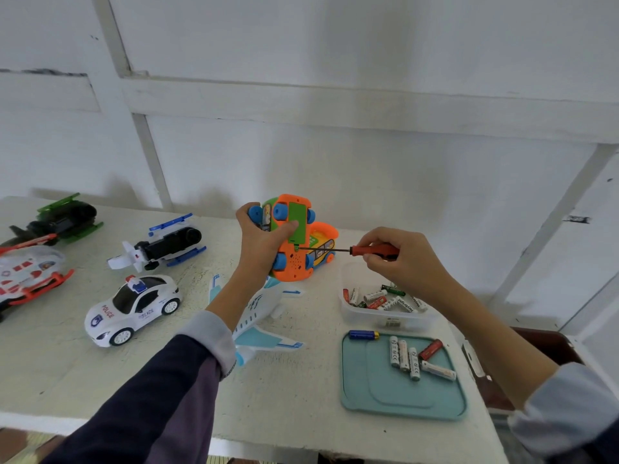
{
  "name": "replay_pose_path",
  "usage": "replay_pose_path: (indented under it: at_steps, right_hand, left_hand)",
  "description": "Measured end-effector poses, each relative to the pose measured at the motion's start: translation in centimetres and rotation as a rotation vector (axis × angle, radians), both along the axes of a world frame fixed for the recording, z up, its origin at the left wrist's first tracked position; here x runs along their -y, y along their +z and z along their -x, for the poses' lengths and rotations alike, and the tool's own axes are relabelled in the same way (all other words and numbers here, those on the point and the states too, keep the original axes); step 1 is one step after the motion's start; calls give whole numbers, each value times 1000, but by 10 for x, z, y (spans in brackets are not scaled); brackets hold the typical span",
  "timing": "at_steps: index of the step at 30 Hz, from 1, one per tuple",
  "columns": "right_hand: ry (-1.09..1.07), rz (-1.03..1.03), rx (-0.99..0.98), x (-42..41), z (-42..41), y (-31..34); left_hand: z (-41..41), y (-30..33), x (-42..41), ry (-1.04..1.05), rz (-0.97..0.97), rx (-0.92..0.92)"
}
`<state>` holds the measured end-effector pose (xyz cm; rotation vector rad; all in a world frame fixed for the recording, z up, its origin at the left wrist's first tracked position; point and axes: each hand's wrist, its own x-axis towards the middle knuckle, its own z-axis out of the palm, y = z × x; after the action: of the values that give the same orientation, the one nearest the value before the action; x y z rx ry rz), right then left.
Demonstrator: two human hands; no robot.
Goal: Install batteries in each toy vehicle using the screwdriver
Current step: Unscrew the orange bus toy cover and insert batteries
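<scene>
- Head view: left hand (259,236) grips an orange toy car (292,241) held up above the bench, underside toward the camera, fingers curled round its left flank and the thumb pressed flat on the green battery cover (297,226).
- Right hand (398,259) pinches the red handle of the screwdriver (355,251) in curled fingertips; the dark shaft lies level and its tip meets the car just below the cover's lower end.
- Step in hand, as I judge it: working the cover screw on this car. Whether it is being loosened or tightened cannot be told.
- Next move calls for keeping the tip seated square in the screw while the handle is rolled, with the thumb steadying the cover.
- Batteries wait near the bench's right edge: loose ones on a teal tray (375,396) toward the front right corner, more in a clear tub (385,321) just behind it.
- Other vehicles: a police car (134,309) left of centre, a white plane (258,316) partly under the left forearm, a blue helicopter (160,246) behind the police car, a green one (63,219) at the back left corner.
- Hidden or unclear: the screw head itself is too small to see; a second toy (323,242) behind the car is mostly covered; a red-and-white toy (26,279) is cut off at the left edge.
</scene>
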<state>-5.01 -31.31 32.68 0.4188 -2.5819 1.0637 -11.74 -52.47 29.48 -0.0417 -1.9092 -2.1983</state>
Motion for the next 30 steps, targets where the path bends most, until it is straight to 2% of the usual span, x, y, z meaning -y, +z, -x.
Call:
replay_pose_path:
  at_steps: [5,12,15,22,30]
  right_hand:
    - [-23,8,-77,0,2,0]
    - [-125,190,48,6,8,-9]
    - [-85,311,96,4,8,-8]
    - [-55,383,101,4,8,-6]
    - [-33,372,54,0,10,-7]
  left_hand:
    - [1,-5,-1,89,152,-30]
    - [-2,-2,-6,163,266,-39]
    - [-1,-3,-6,181,276,-42]
    - [-3,1,-10,184,280,-18]
    - [-2,3,-13,171,276,-1]
